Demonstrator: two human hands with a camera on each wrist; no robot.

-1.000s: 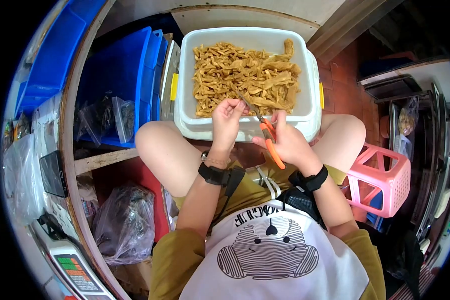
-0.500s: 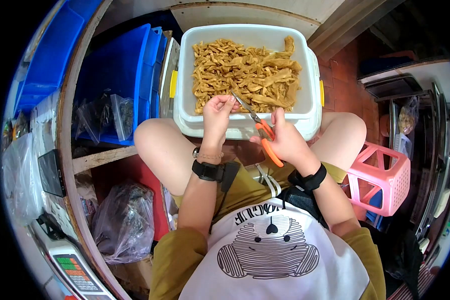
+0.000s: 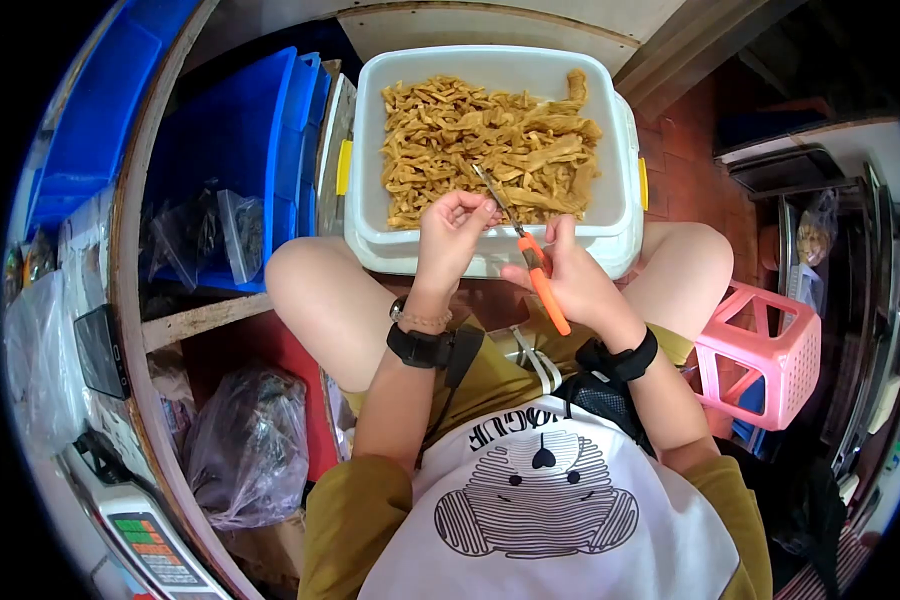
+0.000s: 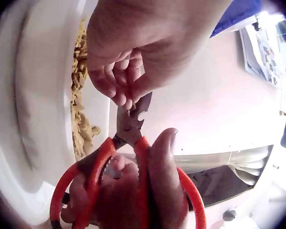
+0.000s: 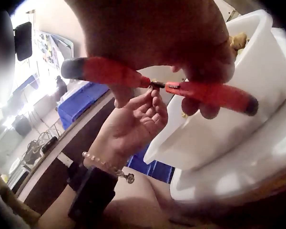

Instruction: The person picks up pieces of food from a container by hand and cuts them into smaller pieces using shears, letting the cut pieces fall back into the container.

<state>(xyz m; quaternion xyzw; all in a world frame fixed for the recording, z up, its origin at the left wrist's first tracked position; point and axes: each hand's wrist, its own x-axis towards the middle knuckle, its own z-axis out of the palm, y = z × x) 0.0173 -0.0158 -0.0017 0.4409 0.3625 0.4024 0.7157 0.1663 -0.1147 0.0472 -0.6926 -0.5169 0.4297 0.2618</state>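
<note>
The orange-handled scissors (image 3: pixel 538 268) are held by the right hand (image 3: pixel 582 285), with its thumb and fingers hooked through the two loops, which are spread apart in both wrist views. The blades are pointed away from the body, over the near rim of the white tub (image 3: pixel 370 190). By the left hand (image 3: pixel 452 238), a small piece (image 4: pixel 133 107) is pinched between thumb and fingertips, right beside the blades; the other fingers are curled in. The piece is too small and partly covered to be made out in detail.

Inside the tub, yellow-brown strips (image 3: pixel 450 140) are heaped, shorter ones mostly at the left of the head view, longer and broader ones at the right. The tub is set on a larger white container (image 3: pixel 625 200) with yellow handles (image 3: pixel 344 167), between the person's bare knees.

A black strap (image 3: pixel 417 346) is worn on the left wrist, another on the right. Blue bins (image 3: pixel 220 150) are placed to the left, and a pink stool (image 3: pixel 792 370) stands beside the right knee.
</note>
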